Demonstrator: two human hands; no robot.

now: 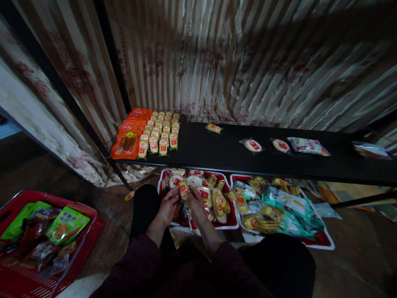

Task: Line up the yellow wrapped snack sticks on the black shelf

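Between my two hands is a small yellow wrapped snack packet (183, 189) with a red label. My left hand (167, 208) grips its left side, and my right hand (197, 206) has its fingers at the right side. Both hands are above a red basket with a white rim (238, 227), filled with round white wrapped crackers (175, 181) and yellow wrapped snack packets (218, 202). My palms and some fingertips are hidden from view.
Rows of yellow packets (165, 134) and orange bags (128, 137) stand on a black shelf (198, 151), with a few loose packs further right. Another basket (326, 242) holds teal bags (290, 202). A red shopping basket (89, 223) is at left. A dark pole (107, 32) rises at the shelf's left.
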